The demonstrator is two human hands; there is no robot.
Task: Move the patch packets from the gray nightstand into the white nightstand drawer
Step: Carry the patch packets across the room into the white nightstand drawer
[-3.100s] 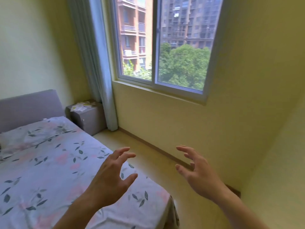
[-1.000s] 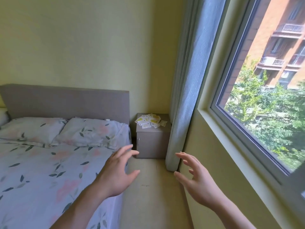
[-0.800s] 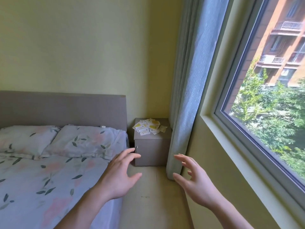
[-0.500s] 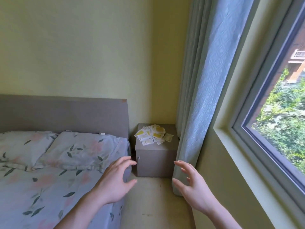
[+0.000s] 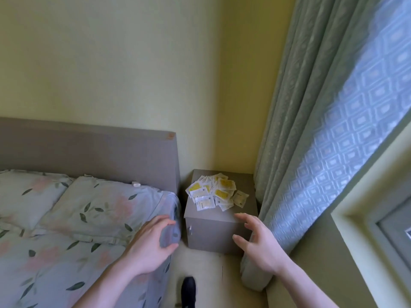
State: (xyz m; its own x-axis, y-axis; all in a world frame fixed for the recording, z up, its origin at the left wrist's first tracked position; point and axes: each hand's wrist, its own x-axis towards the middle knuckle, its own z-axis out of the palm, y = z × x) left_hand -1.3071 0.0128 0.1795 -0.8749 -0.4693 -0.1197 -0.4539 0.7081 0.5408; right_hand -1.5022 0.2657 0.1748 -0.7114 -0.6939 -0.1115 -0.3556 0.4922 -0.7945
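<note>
Atop gray nightstand (image 5: 222,218), patch packets (image 5: 214,192).

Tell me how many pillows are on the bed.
2: one pillow lies beside the gray nightstand, the other pillow at the left edge. More may lie out of view.

Pale yellow-green walls (image 5: 133,63) meet in the far corner. A bed with a gray headboard (image 5: 89,152) and floral pillows (image 5: 100,207) occupies the left side; a patterned blue-gray curtain (image 5: 322,130) hangs at right beside the window frame (image 5: 367,218). The floor (image 5: 211,274) between them is light beige, daylit through the curtain.
</note>
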